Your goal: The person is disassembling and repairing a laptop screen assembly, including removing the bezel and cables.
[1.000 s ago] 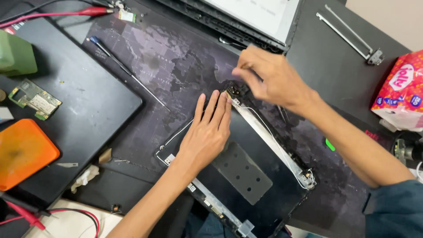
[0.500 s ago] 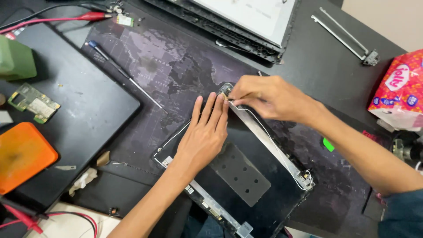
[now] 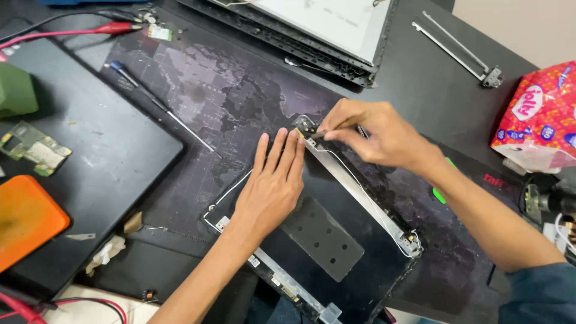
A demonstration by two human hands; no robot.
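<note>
Flat, left hand (image 3: 273, 183) presses the laptop lid (image 3: 336, 252); right hand (image 3: 372, 135) fingers pinch its hinge (image 3: 306, 127).

Mat (image 3: 198, 78): open strip betw. screwdriver (image 3: 159, 105) and laptop lid (image 3: 336, 252); passable from upper left.
Lid top corner: taken by left hand (image 3: 270, 186), flat, and right hand (image 3: 372, 135), pinching at hinge bracket (image 3: 306, 127); no room betw. them.
Far edge: blocked by screen panel (image 3: 324, 24).
Right side: tissue pack (image 3: 537, 117), loose hinge bar (image 3: 462, 51).
Left side: closed laptop (image 3: 102, 156), orange case (image 3: 24, 225), green block (image 3: 15, 90).
</note>
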